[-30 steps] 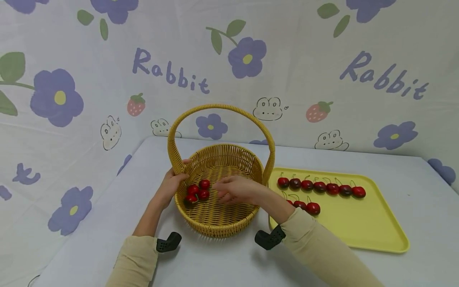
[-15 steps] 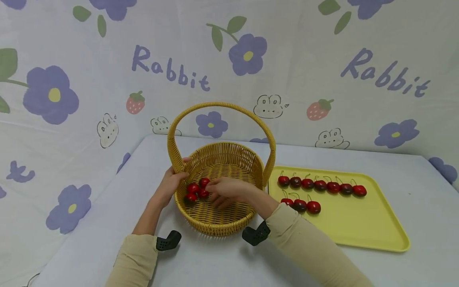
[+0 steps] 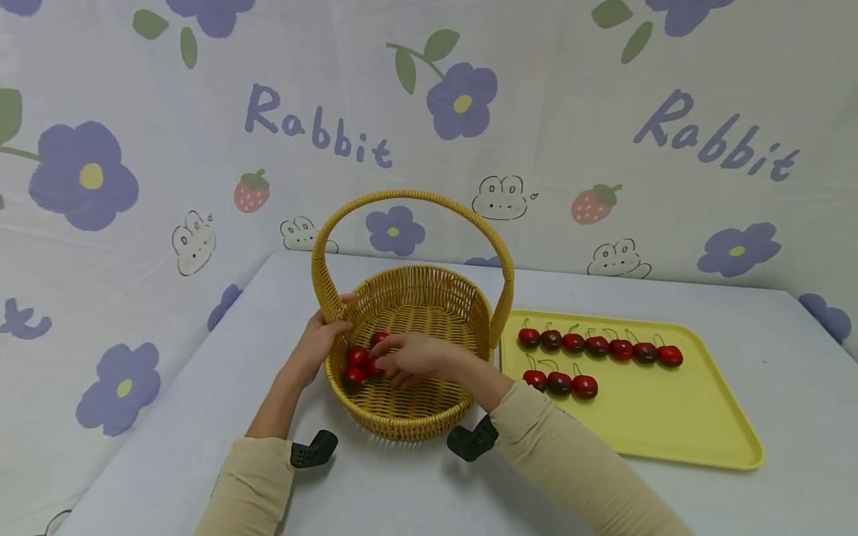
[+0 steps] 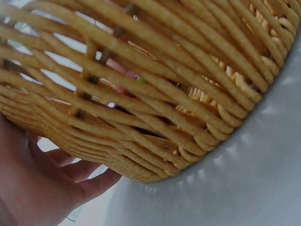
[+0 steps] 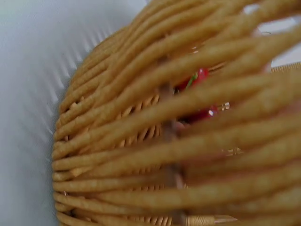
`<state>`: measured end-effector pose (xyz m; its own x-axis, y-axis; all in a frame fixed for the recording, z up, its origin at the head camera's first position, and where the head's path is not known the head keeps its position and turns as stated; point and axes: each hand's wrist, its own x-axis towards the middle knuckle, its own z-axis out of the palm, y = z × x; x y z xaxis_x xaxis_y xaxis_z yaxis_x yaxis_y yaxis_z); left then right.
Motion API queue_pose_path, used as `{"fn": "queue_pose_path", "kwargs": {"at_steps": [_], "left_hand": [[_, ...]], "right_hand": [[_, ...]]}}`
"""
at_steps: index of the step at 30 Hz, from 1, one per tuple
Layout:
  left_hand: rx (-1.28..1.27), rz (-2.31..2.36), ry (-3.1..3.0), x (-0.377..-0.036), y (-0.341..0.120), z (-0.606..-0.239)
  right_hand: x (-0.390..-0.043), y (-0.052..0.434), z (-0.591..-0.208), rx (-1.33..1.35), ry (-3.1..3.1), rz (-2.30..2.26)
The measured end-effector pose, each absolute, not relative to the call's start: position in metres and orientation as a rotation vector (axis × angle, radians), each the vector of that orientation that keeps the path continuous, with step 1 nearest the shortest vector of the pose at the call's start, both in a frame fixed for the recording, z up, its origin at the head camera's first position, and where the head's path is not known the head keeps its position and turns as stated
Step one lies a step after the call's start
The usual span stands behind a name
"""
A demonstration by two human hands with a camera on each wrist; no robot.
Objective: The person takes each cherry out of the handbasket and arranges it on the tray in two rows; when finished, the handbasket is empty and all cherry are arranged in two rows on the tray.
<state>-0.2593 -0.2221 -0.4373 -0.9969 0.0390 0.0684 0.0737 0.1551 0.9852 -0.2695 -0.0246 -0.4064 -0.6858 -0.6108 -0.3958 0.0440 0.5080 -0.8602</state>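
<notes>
A yellow woven basket (image 3: 409,428) with a tall arched handle stands on the table. My left hand (image 3: 313,346) grips its left rim beside the foot of the handle; the left wrist view shows fingers (image 4: 96,186) against the outside of the weave. Inside, several red cherries (image 3: 357,357) cluster at the left. My right hand (image 3: 418,359) is down in the basket, its loosely bent fingers right at the nearest cherries and partly covering them. In the right wrist view, red cherries (image 5: 200,114) show through gaps in the basket wall, which hides most of that hand.
To the right lies a yellow tray (image 3: 670,417). A row of several cherries (image 3: 596,346) with stems runs along its back, and a shorter row (image 3: 559,383) sits in front, near the right forearm. A printed cloth (image 3: 556,112) hangs behind the table.
My right hand has moved left inside the basket, up to the cherries. Those cherries have shifted slightly left. My left hand stays on the rim.
</notes>
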Motion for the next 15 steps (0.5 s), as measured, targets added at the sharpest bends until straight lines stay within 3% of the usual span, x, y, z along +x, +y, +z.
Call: {"fn": "queue_pose_path", "kwargs": {"at_steps": [15], "left_hand": [[-0.149, -2.002, -2.355, -0.263, -0.224, -0.442]], "right_hand": [[-0.262, -0.036, -0.407, -0.588, 2.209, -1.091]]}}
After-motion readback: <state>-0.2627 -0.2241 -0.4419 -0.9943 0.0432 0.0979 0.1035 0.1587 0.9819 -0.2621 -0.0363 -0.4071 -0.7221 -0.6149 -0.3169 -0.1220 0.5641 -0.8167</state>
